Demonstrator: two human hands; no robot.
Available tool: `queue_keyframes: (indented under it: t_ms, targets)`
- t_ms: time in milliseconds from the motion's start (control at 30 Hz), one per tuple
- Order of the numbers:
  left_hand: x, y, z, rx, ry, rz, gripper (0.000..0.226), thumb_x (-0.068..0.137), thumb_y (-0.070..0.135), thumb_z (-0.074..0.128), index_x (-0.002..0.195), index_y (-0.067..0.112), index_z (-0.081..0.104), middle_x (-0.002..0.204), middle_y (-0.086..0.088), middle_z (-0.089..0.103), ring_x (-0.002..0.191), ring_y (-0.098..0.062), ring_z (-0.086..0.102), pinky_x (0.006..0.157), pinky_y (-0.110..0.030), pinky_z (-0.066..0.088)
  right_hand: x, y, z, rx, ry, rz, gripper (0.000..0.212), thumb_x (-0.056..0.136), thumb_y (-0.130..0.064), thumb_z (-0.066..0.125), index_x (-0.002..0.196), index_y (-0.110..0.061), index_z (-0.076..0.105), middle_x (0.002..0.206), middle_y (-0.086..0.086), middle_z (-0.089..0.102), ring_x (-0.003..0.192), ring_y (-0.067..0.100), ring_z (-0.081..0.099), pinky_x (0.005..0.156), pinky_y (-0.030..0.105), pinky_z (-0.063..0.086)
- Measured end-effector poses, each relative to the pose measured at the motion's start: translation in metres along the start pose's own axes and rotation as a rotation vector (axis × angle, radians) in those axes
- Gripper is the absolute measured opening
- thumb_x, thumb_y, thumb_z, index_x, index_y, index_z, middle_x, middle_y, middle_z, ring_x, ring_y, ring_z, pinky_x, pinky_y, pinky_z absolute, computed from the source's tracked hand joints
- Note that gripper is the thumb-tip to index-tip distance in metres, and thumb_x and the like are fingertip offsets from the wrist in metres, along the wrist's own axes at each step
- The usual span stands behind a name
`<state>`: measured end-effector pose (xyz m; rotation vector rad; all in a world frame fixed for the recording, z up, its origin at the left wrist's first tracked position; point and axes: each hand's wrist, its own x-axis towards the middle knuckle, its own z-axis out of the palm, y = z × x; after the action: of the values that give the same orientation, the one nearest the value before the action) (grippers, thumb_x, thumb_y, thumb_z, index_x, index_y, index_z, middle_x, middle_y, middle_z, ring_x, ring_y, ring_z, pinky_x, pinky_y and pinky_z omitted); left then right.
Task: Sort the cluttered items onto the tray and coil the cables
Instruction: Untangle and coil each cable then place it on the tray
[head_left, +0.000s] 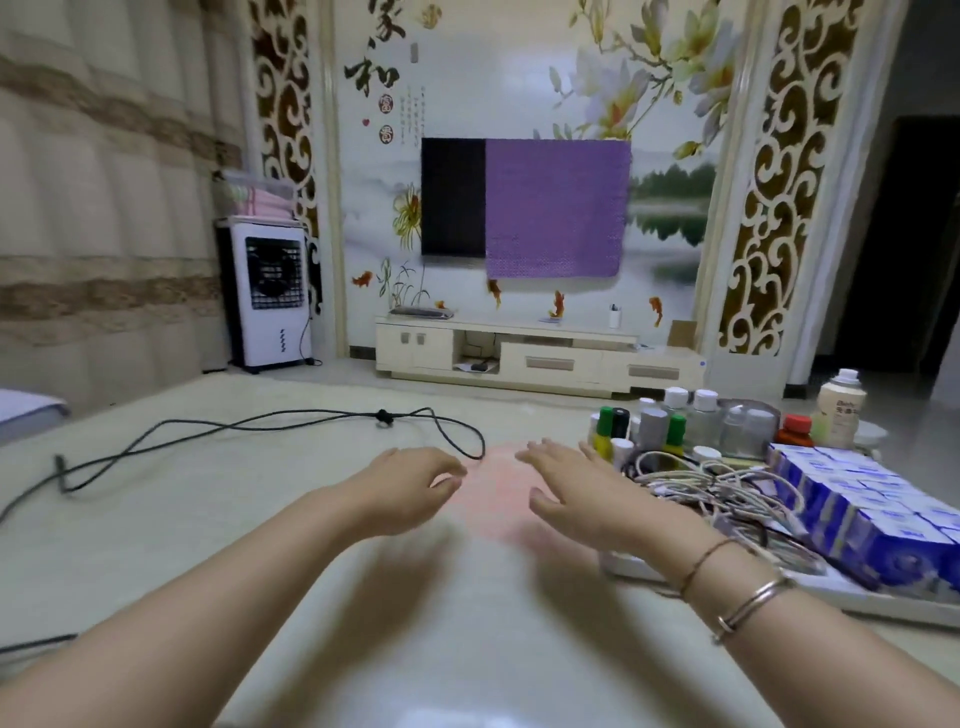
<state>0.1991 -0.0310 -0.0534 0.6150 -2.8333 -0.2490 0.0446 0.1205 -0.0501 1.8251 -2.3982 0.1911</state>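
Both hands hover empty with fingers loosely spread, and the black cable sprawls left to right across the floor at ten o'clock, its loop end nearest the left hand, the right hand by the tray.

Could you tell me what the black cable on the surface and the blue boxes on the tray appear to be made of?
Black cable: probably rubber or plastic sheathing, matte; it lies in loose, limp loops without glare. Blue boxes: likely printed cardboard with a slight sheen, given their sharp folded edges and white labels; blur leaves it uncertain.
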Motion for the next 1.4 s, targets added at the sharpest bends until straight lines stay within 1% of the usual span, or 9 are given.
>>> queue_keyframes:
  t_ms: [167,333,433,667,867,1033,1167,1267,1400]
  targets:
    - [-0.084,-0.1,-0.028,0.023,0.024,-0.233,0.031,0.099,0.03,0.042,0.125,0.025,0.056,0.135,0.008,0.053,0.123,-0.013,0.048,0.106,-0.031,0.035,0.049,-0.094,0.021,0.092,-0.037,-0.188,0.048,0.096,-0.029,0.038,0.142,-0.02,0.036,0.147,-0.001,0.039,0.135,0.016,0.034,0.117,0.036,0.014]
    - [-0.15,-0.171,-0.036,-0.035,0.067,-0.417,0.029,0.096,0.026,0.049,0.122,0.021,0.058,0.133,0.005,0.054,0.124,-0.012,0.047,0.102,-0.024,0.035,0.082,-0.165,0.035,0.121,-0.079,-0.288,0.045,0.096,-0.029,0.041,0.139,-0.017,0.04,0.143,0.002,0.044,0.13,0.021,0.04,0.111,0.032,0.024]
    - [-0.174,-0.196,-0.033,-0.047,0.103,-0.494,0.032,0.092,0.03,0.055,0.123,0.021,0.057,0.133,0.003,0.054,0.125,-0.014,0.047,0.105,-0.03,0.036,0.098,-0.193,0.047,0.176,-0.114,-0.326,0.043,0.096,-0.027,0.042,0.138,-0.017,0.041,0.14,0.004,0.046,0.129,0.022,0.042,0.11,0.033,0.027]
    - [-0.194,-0.209,-0.027,-0.316,0.213,-0.461,0.012,0.089,0.031,0.061,0.084,0.022,0.067,0.088,0.011,0.065,0.088,-0.011,0.061,0.079,-0.021,0.046,0.105,-0.25,0.064,0.598,-0.206,-0.465,0.026,0.084,-0.041,0.069,0.098,-0.02,0.064,0.103,-0.002,0.063,0.094,0.011,0.054,0.085,0.026,0.045]
    - [-0.192,-0.205,-0.026,-0.406,0.24,-0.449,0.021,0.093,0.029,0.056,0.08,0.018,0.069,0.088,0.003,0.069,0.089,-0.013,0.064,0.084,-0.03,0.048,0.101,-0.263,0.078,0.432,-0.103,-0.608,0.011,0.083,-0.028,0.066,0.088,-0.019,0.062,0.09,-0.007,0.058,0.089,0.013,0.049,0.08,0.027,0.042]
    - [-0.175,-0.188,-0.025,-0.382,0.238,-0.397,0.029,0.084,0.047,0.065,0.081,0.018,0.068,0.084,0.001,0.07,0.081,-0.013,0.063,0.076,-0.028,0.049,0.104,-0.223,0.061,0.374,0.128,-0.428,0.003,0.086,-0.022,0.058,0.088,-0.02,0.058,0.085,-0.009,0.058,0.089,0.019,0.053,0.082,0.037,0.044]
    - [-0.155,-0.177,-0.026,-0.323,0.269,-0.309,0.006,0.083,0.022,0.069,0.08,0.024,0.064,0.082,0.007,0.068,0.078,-0.003,0.062,0.073,-0.022,0.047,0.101,-0.154,0.043,0.322,0.273,-0.211,0.004,0.091,-0.021,0.056,0.088,-0.023,0.057,0.085,-0.011,0.056,0.085,0.016,0.05,0.078,0.035,0.041]
    - [-0.134,-0.156,-0.026,-0.401,0.294,-0.271,0.016,0.086,0.011,0.065,0.079,0.025,0.066,0.081,0.011,0.067,0.075,0.006,0.06,0.072,-0.011,0.044,0.087,-0.101,0.031,0.303,0.384,-0.012,0.006,0.09,-0.019,0.057,0.086,-0.024,0.057,0.086,-0.007,0.061,0.087,0.019,0.055,0.077,0.035,0.042]
    - [-0.089,-0.107,-0.018,-0.559,0.393,-0.226,0.018,0.088,0.011,0.064,0.077,0.025,0.07,0.076,0.005,0.071,0.073,0.0,0.063,0.068,-0.014,0.043,0.057,-0.049,0.027,0.225,0.417,0.157,0.009,0.089,-0.02,0.055,0.095,-0.022,0.061,0.09,-0.005,0.065,0.094,0.022,0.058,0.078,0.036,0.044]
